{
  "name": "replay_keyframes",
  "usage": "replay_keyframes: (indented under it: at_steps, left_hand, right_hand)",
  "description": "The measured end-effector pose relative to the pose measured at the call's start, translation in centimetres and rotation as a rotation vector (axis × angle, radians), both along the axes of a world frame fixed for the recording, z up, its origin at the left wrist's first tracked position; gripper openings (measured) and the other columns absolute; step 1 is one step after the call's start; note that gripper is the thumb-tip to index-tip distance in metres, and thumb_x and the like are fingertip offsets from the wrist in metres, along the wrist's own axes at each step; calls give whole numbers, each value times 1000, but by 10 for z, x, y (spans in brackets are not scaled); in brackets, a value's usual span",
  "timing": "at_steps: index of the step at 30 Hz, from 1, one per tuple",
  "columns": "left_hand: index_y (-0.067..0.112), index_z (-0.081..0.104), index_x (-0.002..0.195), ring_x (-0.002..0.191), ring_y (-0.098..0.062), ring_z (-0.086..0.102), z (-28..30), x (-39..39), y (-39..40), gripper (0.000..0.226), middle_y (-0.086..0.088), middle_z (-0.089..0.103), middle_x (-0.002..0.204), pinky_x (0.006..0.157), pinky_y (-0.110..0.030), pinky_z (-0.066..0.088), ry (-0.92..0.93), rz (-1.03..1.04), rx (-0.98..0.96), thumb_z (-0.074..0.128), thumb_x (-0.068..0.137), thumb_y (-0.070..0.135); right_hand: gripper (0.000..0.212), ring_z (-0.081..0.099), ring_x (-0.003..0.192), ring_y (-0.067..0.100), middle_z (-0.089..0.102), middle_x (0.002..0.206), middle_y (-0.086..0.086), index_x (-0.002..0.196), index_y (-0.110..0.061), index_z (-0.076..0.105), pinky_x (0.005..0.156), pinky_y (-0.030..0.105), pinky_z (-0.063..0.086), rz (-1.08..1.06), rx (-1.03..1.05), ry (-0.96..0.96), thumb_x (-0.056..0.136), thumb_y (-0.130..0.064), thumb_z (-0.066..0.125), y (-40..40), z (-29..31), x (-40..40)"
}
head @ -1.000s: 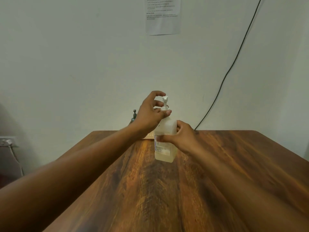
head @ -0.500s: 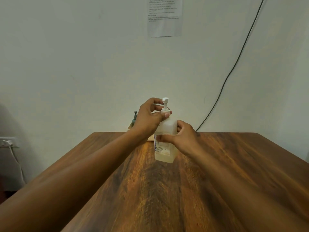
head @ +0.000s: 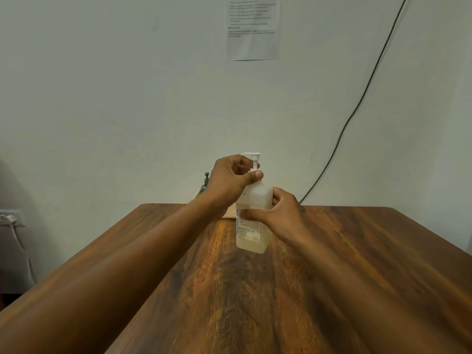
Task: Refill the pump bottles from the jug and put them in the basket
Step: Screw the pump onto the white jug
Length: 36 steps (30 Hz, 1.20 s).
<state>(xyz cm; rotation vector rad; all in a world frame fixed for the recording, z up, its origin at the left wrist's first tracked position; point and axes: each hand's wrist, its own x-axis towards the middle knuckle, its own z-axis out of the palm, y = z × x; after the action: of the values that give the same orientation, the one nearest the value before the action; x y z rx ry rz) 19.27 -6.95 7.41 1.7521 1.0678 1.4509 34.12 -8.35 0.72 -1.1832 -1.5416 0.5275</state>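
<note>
Two hands worked on one translucent pump bottle (head: 251, 221) that stood upright on the wooden table (head: 332, 277), near its far edge. The right hand (head: 282, 215) was wrapped around the bottle's labelled body, steadying it. The left hand (head: 231, 181) was pinched around the collar under the white pump head (head: 252, 156); half a second earlier its fingers had been looser and more spread, so it had closed in, probably turning the pump to unscrew or tighten it. Pale liquid filled only the bottle's lower part. Behind the bottle, mostly hidden by the left hand, sat a dark pump bottle (head: 205, 181) in what looked like a pale basket (head: 229, 213). No jug was visible. Right of the bottle, a dark cable (head: 357, 106) ran up the wall, well apart.
</note>
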Motion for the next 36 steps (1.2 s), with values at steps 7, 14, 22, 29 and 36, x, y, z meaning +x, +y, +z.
replay_keyframes:
  at_steps: [7, 14, 22, 29, 36]
  left_hand:
    - [10, 73, 124, 108, -12, 73, 7, -12, 2, 23, -1, 79, 121, 85, -28, 57, -8, -284, -156, 61, 105, 16]
    - [11, 79, 92, 86, -20, 76, 5, -10, 2, 29, -7, 79, 90, 82, -39, 63, 27, 73, 94, 92, 77, 32]
    - [15, 76, 122, 120, -16, 70, 13, -24, 1, 24, 3, 80, 118, 97, -42, 55, 101, -278, -166, 57, 107, 16]
    - [14, 79, 98, 84, -14, 76, 4, -10, -1, 37, 1, 78, 93, 70, -28, 63, 135, 158, 150, 91, 77, 41]
    - [4, 74, 125, 117, -15, 72, 9, -36, 7, 26, 2, 76, 127, 88, -31, 60, 109, -457, -154, 63, 103, 13]
  right_hand:
    - [65, 71, 93, 9, 72, 108, -11, 117, -27, 64, 75, 33, 63, 6, -7, -5, 62, -46, 92, -3, 4, 2]
    - [69, 69, 90, 6, 70, 107, -14, 115, -30, 61, 71, 29, 61, -10, -6, -62, 57, -53, 88, -6, 6, -2]
    - [65, 73, 91, 10, 74, 106, -9, 115, -27, 66, 79, 41, 64, 49, -51, 43, 59, -47, 92, -10, 2, -2]
    - [64, 71, 90, 8, 73, 106, -9, 116, -28, 64, 77, 37, 63, 10, -6, -22, 62, -48, 90, -14, 10, -5]
    - [54, 75, 91, 10, 77, 103, -8, 113, -26, 68, 78, 36, 64, 226, -81, 60, 65, -32, 94, -19, 7, 8]
